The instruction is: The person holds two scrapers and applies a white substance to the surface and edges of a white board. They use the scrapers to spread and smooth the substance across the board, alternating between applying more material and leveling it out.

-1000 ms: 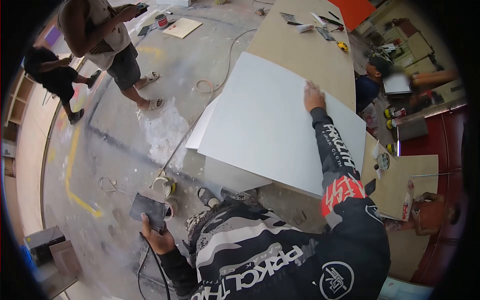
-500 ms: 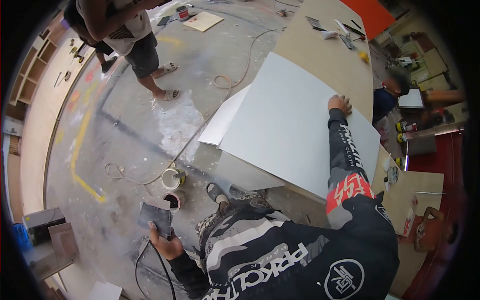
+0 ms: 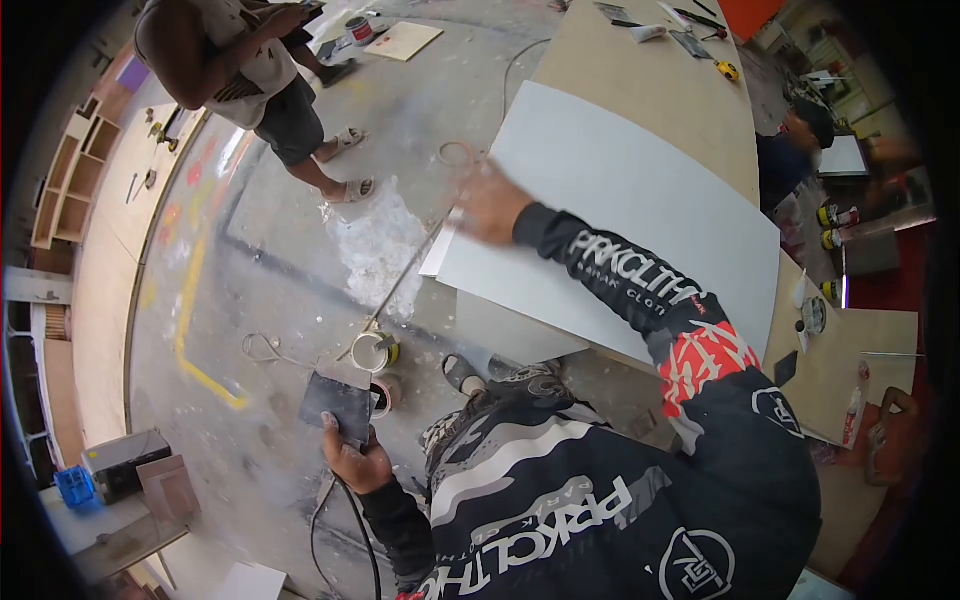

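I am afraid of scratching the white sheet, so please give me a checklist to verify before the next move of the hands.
1. Left hand grips the dark corded tool: ok; it is closed round the tool, away from the white sheet.
2. Right hand rests on the white sheet: cannot tell; it is blurred at the sheet's left edge.
3. White sheet lies flat on the table: ok.
4. Floor by the foot is free: not ok; paint cans stand close beside it.
5. Other person keeps clear: ok; stands apart from the table.
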`<act>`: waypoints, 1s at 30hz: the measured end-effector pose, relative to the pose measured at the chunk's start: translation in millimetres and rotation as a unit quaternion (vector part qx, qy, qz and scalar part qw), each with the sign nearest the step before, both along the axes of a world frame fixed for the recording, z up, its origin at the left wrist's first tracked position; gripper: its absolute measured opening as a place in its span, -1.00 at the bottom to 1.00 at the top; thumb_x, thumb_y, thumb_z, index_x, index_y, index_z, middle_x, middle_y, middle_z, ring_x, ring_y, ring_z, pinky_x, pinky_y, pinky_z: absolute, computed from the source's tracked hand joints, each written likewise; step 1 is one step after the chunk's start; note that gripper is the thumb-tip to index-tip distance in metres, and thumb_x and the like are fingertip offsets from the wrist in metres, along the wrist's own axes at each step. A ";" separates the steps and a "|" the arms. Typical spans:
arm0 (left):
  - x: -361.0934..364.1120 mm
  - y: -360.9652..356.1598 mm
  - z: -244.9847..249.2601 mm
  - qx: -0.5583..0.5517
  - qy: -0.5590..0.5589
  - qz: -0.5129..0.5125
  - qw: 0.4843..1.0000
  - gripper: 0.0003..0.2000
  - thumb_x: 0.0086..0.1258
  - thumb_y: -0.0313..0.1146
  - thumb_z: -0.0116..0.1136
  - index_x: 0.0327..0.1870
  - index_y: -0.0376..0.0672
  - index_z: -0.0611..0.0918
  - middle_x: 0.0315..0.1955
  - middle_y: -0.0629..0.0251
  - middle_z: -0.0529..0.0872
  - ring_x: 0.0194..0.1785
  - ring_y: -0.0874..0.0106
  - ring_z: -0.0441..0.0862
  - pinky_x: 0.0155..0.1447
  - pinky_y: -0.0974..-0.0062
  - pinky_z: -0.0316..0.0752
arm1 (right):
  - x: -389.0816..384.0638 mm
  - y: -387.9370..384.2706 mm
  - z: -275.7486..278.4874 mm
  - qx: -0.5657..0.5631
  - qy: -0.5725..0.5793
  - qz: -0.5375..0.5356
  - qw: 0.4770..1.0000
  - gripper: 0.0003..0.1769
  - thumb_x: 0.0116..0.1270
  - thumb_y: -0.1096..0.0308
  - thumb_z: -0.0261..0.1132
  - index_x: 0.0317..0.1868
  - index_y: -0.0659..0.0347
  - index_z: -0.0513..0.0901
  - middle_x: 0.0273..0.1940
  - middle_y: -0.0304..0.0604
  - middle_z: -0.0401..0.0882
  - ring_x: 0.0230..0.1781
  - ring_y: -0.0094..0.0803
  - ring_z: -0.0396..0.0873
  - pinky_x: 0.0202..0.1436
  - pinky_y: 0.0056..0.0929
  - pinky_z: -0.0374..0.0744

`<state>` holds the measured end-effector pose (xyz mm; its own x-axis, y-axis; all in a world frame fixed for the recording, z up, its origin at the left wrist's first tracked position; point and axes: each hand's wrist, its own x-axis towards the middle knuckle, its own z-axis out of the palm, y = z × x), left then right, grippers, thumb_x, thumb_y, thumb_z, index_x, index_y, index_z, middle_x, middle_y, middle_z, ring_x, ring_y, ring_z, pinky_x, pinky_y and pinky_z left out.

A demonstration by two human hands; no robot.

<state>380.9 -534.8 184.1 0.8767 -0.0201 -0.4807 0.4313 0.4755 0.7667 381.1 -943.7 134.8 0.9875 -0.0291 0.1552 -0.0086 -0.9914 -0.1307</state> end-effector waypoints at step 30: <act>-73.6 -69.5 -24.3 0.217 -0.290 -0.234 0.902 -0.54 0.25 -0.61 0.13 0.22 -0.31 0.46 0.05 0.18 0.56 -0.03 0.43 0.55 -0.01 0.49 0.52 | -152.7 105.1 4.8 0.127 -0.094 -0.144 0.977 -0.43 0.43 -0.03 0.01 0.38 -0.03 0.38 0.48 -0.12 0.14 0.51 -0.09 0.05 0.54 0.07 -0.04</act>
